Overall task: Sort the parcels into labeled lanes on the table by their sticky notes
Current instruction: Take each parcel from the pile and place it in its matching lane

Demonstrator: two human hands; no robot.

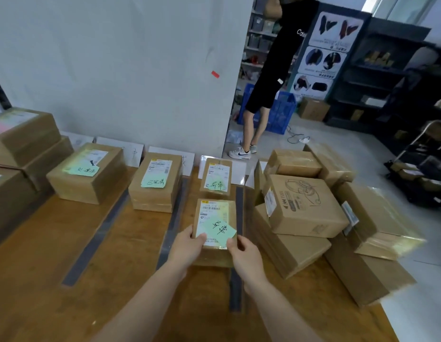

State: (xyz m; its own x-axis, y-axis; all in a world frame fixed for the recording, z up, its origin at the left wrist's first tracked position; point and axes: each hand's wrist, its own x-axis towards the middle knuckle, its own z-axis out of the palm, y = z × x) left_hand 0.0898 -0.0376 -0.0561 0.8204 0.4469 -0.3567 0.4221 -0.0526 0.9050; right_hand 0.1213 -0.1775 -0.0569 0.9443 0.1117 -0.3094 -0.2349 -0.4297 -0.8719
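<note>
Both hands are on one small parcel: left hand gripping its near-left corner, right hand pinching the near-right one, thumb on the green sticky note. It's in the lane between two tape strips; can't tell if it's actually down on the desk. My worry is that the note overhangs the right edge and looks barely stuck, so a dragging thumb could peel it. The box is also close to the right strip and could end up straddling it. At 12 o'clock the same lane holds another green-noted parcel, and the lane at 10 o'clock has one box. The unsorted pile at 3 o'clock looks like it could slide. Blue crate far back at 1 o'clock, contents unreadable.
</note>
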